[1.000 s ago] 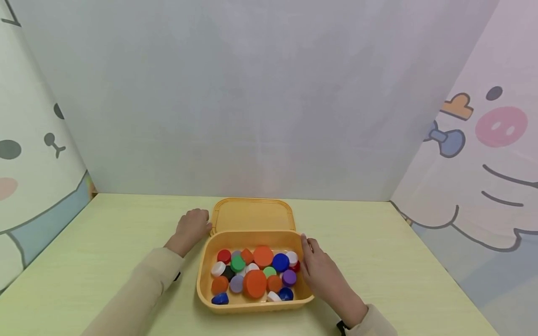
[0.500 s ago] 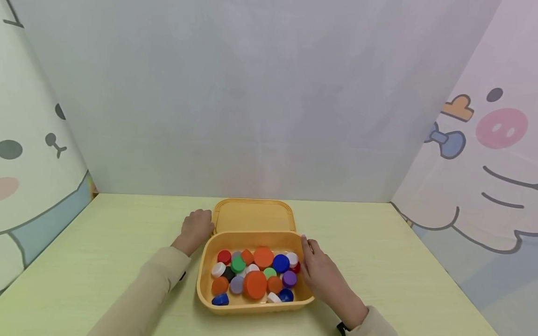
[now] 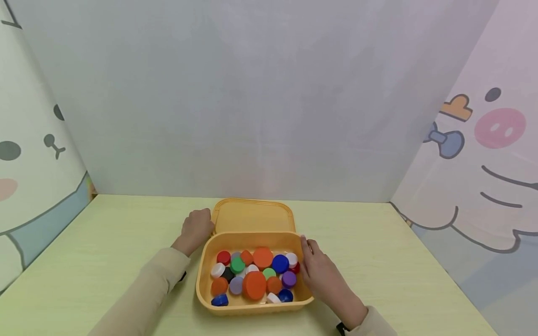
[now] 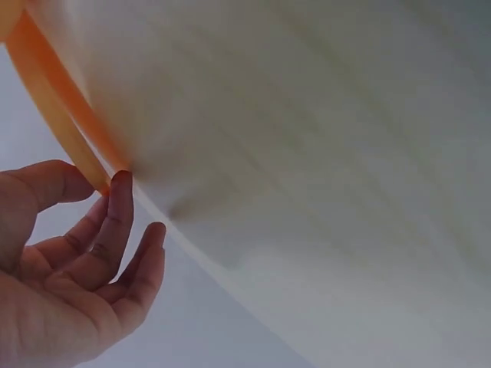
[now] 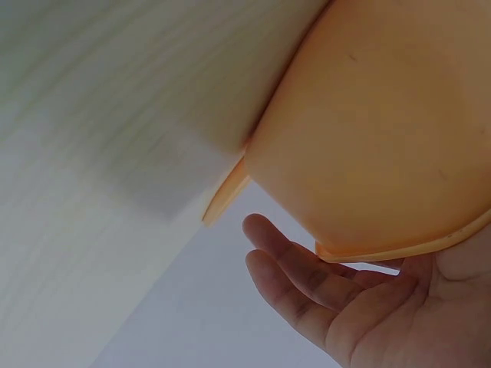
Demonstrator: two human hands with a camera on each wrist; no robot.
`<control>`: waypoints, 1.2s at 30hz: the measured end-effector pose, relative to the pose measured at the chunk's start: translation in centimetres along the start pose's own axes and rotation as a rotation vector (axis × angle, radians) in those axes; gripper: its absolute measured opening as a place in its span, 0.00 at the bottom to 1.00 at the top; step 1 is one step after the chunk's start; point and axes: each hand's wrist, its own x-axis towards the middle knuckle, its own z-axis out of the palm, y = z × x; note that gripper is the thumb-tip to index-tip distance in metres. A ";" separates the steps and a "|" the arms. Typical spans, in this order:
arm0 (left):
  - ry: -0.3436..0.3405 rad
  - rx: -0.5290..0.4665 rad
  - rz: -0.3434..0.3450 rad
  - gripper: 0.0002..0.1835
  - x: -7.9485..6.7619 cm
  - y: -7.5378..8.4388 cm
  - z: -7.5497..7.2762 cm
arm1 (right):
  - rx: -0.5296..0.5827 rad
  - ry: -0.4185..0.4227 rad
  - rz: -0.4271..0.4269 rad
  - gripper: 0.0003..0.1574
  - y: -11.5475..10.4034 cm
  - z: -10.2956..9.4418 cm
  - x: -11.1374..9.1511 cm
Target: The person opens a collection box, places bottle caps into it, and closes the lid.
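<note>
A yellow-orange plastic box (image 3: 256, 240) stands on the table, filled with several coloured bottle caps (image 3: 254, 285). Directly behind it lies its matching flat lid (image 3: 253, 217). My left hand (image 3: 195, 229) is at the lid's left edge; in the left wrist view its thumb and fingertips pinch the lid's rim (image 4: 60, 100). My right hand (image 3: 325, 275) holds the box's right rim near the far corner. In the right wrist view, curled fingers (image 5: 295, 268) show below the box's outer wall (image 5: 368, 138), and the thumb is hidden.
The pale yellow-green table (image 3: 378, 261) reaches back to a plain grey wall (image 3: 260, 107). Side panels printed with cartoon animals, one with a pig snout (image 3: 500, 128), border it left and right.
My left hand has shifted slightly right, closer against the lid. The lid's back edge now looks slightly tilted. The right hand and the box stay about where they were.
</note>
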 end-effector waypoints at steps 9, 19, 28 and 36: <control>-0.047 -0.105 -0.044 0.03 -0.5 0.2 -0.6 | 0.005 -0.012 0.011 0.35 -0.1 0.0 0.1; -0.082 -0.179 -0.067 0.05 -0.1 0.3 -1.2 | 0.017 -0.009 0.002 0.34 0.0 0.0 0.1; -0.156 -0.326 -0.071 0.09 0.2 -0.1 -1.4 | 0.018 0.000 0.020 0.34 0.0 -0.4 0.0; -0.226 -0.543 -0.175 0.19 -0.3 -0.7 -1.8 | -0.001 0.014 -0.001 0.32 -0.2 -0.5 0.2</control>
